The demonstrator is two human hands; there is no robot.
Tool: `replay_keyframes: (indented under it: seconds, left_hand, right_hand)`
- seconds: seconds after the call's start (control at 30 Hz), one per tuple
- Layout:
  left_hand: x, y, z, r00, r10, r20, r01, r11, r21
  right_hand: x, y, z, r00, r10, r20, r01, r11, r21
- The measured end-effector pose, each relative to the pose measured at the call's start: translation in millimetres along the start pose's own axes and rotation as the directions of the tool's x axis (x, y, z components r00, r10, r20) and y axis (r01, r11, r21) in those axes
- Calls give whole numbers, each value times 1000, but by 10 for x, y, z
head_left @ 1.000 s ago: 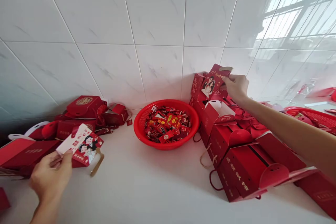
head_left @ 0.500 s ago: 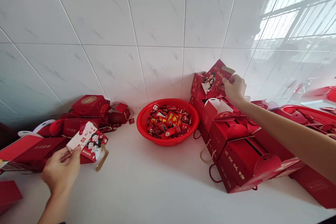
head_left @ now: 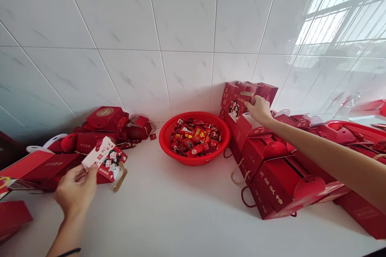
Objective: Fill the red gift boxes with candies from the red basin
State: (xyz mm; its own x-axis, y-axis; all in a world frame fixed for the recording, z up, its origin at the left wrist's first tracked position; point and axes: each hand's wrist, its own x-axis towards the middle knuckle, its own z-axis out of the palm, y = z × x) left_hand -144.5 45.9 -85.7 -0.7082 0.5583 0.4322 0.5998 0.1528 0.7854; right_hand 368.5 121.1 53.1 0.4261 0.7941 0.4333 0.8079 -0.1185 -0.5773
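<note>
My left hand point(head_left: 76, 188), at the left, pinches a small gift bag point(head_left: 109, 161) by its pale corner. The bag is white and red, printed with a cartoon couple, and a gold ribbon hangs from its right side. At the back right, my right hand point(head_left: 259, 109) has its fingers on the top edge of a red gift bag point(head_left: 237, 103), which also bears a cartoon couple and a gold ribbon tab. That bag stands nearly upright by the tiled wall, against other red bags point(head_left: 268, 91). My right fingertips are partly hidden.
Between my hands a red plastic basket point(head_left: 163, 144) holds many wrapped sweets. Red gift boxes point(head_left: 277, 188) with rope handles crowd the right side of the white table point(head_left: 187, 209). More red boxes point(head_left: 104, 118) are piled at the left, with a few sweets beside them.
My right hand has lowered the red gift bag, from raised and tilted to nearly upright among the bags by the wall. My left hand still holds its bag, with little movement.
</note>
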Motion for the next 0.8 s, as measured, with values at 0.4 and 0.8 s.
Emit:
replay_keyframes:
  seconds: [0.4,0.8]
  left_hand:
    - [-104,253,-52,980,-195,25,196,979,-52]
    - [-67,130,-15,991,-132,-1,132,991,-17]
  right_hand:
    - [22,42,3,1000,-19,8,20,988,-155]
    - [23,19,29,997,-76,31,81,967,-241]
